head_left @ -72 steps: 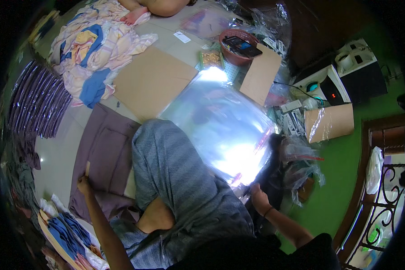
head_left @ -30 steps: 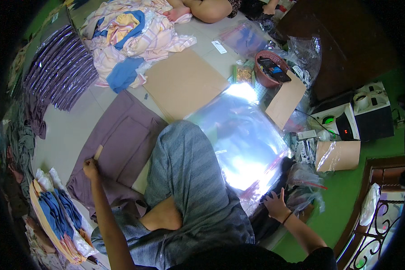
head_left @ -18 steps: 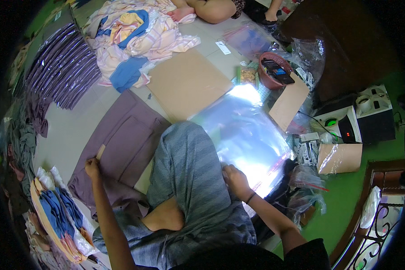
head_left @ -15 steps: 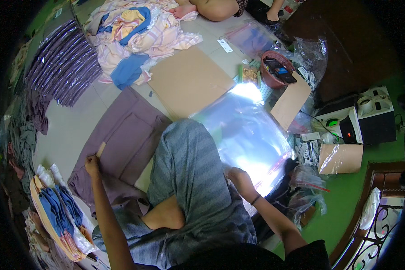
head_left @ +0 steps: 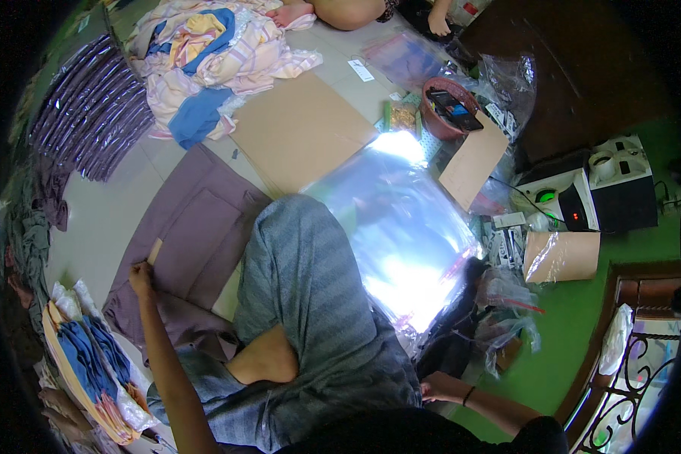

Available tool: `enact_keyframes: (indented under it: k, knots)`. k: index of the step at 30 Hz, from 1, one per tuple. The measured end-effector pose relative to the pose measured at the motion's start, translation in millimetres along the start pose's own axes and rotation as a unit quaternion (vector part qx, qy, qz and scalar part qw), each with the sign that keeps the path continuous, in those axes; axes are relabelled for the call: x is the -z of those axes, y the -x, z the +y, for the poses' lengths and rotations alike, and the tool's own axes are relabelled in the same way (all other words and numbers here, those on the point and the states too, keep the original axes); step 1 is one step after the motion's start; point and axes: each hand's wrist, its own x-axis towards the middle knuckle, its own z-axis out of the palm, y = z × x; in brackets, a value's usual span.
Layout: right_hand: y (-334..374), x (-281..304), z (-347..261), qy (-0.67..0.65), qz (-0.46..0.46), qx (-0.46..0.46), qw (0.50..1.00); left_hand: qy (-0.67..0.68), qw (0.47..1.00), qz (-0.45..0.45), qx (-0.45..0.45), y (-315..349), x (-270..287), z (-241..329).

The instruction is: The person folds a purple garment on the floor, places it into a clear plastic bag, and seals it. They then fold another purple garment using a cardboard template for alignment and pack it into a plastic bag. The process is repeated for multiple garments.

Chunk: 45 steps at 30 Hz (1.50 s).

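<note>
A folded mauve garment lies flat on the floor by my left knee. My left hand rests over its left part, fingers closed at the lower end of a narrow tan strip. What the strip is made of I cannot tell. My right hand is low beside my right hip, its fingers curled in against the grey striped cloth over my legs; anything in them is hidden. Ahead of that hand lies a shiny stack of clear plastic sheets or bags.
Brown cardboard lies beyond the garment. A pink basket with a phone stands by a speaker. Purple plastic-wrapped packs and heaped pastel cloth lie far left. Another person's hand and leg show at the top.
My right hand has drawn back from the edge of the plastic stack to beside my hip. The whole view has shifted slightly; my left hand stays at the tan strip.
</note>
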Motion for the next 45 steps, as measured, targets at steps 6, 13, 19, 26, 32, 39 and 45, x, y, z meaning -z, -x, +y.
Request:
enact_keyframes:
  k: [6,13,19,26,32,39,45]
  knots:
    - [9,46,-7,-0.062,0.118,-0.008,0.991,-0.019,0.999,-0.009,0.028,-12,0,-8]
    - [19,-31,-26,0.129,-0.165,0.107,0.972,-0.012,1.000,-0.024,-0.002,-1,2,11]
    - [8,13,-20,-0.053,0.302,-0.076,0.949,0.024,0.999,-0.024,0.031,1,-1,20]
    - [-35,39,29,-0.084,0.393,-0.282,0.871,-0.014,0.999,-0.035,0.035,-3,4,13]
    - [-57,19,41,-0.020,0.400,-0.356,0.844,-0.054,0.998,0.029,0.025,-2,-5,15]
    - [-63,15,53,-0.068,0.418,-0.367,0.828,-0.011,0.999,0.051,0.011,20,-12,36]
    - [-69,20,58,-0.083,0.399,-0.391,0.825,-0.144,0.980,0.130,-0.037,27,-19,39]
